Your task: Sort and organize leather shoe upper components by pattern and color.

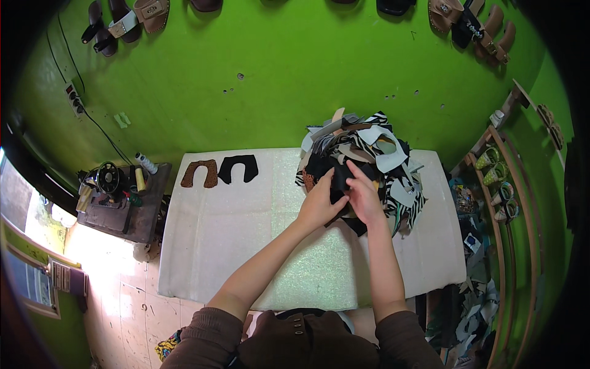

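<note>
A large heap of cut material scraps in black, white, grey, tan and zebra stripes is piled on the right half of the table. At its front edge, my left hand grips a black scrap between thumb and fingers. My right hand is against the same scrap, its thumb and index finger stretched apart. On the table's far left lie two arch-shaped pieces side by side: a brown speckled piece and a black piece.
The white-covered table stands against a green wall. Left of it is a sewing machine with thread spools. Sandals hang along the wall top. To the right stands a wooden rack with shoes, beside more scraps below.
</note>
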`<state>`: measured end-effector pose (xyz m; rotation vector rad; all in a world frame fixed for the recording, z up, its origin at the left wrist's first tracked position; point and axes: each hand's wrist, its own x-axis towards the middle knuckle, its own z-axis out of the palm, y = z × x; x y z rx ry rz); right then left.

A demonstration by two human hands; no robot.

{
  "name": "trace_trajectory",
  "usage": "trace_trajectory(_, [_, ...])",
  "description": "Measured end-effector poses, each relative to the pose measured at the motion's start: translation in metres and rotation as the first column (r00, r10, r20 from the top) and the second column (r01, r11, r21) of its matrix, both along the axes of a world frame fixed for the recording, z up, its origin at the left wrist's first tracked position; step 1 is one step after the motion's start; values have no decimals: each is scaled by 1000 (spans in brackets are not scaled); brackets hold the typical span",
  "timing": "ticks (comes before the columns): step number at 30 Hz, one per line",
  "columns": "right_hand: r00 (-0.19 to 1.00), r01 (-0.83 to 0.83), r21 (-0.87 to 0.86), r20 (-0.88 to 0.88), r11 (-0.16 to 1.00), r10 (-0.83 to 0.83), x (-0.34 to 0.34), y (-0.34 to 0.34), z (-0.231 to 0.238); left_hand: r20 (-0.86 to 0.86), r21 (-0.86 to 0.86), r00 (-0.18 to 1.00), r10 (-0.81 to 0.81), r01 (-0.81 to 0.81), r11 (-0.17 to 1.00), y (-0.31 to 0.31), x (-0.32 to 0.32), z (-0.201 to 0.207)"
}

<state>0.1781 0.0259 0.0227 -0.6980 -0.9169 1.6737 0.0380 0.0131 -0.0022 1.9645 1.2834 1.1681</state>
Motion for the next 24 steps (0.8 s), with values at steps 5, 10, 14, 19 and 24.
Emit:
trace_trajectory(5, [994, -104, 56, -36, 993, 106, -1, 2, -8, 7, 49, 998, 55, -55, 997, 2, -8, 0])
trace_trajectory(10, [631, -72, 479, 701, 875, -332, -16, -2, 9, 114, 49, 991, 74, -80, 996, 11, -27, -10])
trace_trajectory(14, [522, -101, 647, 681, 756, -514, -16, -5, 20, 205, -182, 979, -15, 54, 982, 10, -35, 10])
trace_trajectory(19, [302, -137, 773, 628, 620, -717, -20, -5, 31, 312, -220, 946, -90, 164, 962, 12, -53, 17])
trace_trajectory(24, [223, -61, 845, 530, 531, -818, -11, 1, 28, 226, -321, 968, -113, 184, 929, 9, -73, 26])
